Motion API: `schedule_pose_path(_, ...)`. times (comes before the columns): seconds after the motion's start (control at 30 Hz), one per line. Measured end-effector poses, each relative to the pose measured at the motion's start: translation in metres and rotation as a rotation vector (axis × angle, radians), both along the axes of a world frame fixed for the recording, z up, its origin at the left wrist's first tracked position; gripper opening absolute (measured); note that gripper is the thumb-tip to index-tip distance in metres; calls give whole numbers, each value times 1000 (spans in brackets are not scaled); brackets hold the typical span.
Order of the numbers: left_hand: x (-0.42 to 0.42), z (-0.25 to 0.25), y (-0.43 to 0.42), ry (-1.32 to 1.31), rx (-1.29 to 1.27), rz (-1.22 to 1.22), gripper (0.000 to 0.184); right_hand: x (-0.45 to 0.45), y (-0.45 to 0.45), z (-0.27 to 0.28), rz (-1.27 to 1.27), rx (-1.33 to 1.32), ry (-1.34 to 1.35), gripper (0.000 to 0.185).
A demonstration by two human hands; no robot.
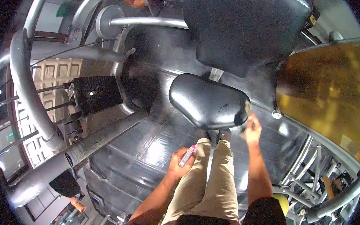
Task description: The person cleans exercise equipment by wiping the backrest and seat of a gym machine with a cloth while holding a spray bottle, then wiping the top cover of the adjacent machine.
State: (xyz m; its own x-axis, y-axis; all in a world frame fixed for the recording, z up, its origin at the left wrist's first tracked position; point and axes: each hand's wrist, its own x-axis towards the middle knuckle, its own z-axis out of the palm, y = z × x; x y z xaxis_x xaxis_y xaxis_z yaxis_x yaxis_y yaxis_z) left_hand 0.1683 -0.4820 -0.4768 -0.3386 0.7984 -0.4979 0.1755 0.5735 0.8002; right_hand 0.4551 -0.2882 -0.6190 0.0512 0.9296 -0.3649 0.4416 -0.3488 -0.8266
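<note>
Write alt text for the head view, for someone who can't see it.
A person's right hand holds a small pale object, too blurred to identify, at the right end of a shiny black pad; the left hand holds a pink-tipped tube. Nearby are a larger black pad and grey metal tubing.

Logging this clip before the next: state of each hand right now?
Left hand: closed, holding a pink-capped tube.
Right hand: at a small pale item by the black pad; too blurred to tell if gripped.
</note>
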Motion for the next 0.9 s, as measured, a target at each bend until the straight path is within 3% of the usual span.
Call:
schedule_pose_path(0.07,-3,-8,-18,-45,-59,33,9,-26,50,21,54,36,-190,40)
schedule_pose_path(0.17,-10,-5,-33,-90,-67,50,10,-52,96,7,74,-42,-469,38)
schedule_pose_path(0.3,-16,-3,-43,-127,-137,101,4,-84,78,-11,210,-144,-582,38)
schedule_pose_path(0.33,-15,-5,-43,-147,-88,146,4,-98,72,10,220,-282,-587,39)
schedule_pose_path(0.37,-16,-6,-44,-159,-131,144,4,-101,50,1,385,-146,-745,40)
schedule_pose_path(0.4,-18,-6,-42,-170,-176,144,4,-103,22,-2,424,151,-618,47)
schedule_pose_path(0.5,-18,-5,-32,-163,-153,152,5,-102,-51,4,745,160,-534,58)
schedule_pose_path(0.53,-17,-6,-30,-159,-131,149,8,-98,-73,6,741,340,-455,55)
schedule_pose_path(0.63,-10,-3,-10,-124,-81,129,12,-84,-99,33,1016,-161,-283,36)
schedule_pose_path(0.7,-9,0,4,-89,-58,114,12,-63,-110,21,966,-317,-216,32)
schedule_pose_path(0.77,-13,5,14,-97,-14,91,13,-58,-110,24,538,-58,69,30)
schedule_pose_path(0.83,-15,5,17,-44,23,40,12,-44,-90,21,285,-71,131,29)
schedule_pose_path(0.87,-15,6,17,-35,-12,41,11,-37,-71,14,248,51,204,29)
schedule_pose_path(0.9,-16,8,18,-25,-45,41,11,-34,-46,13,198,26,112,30)
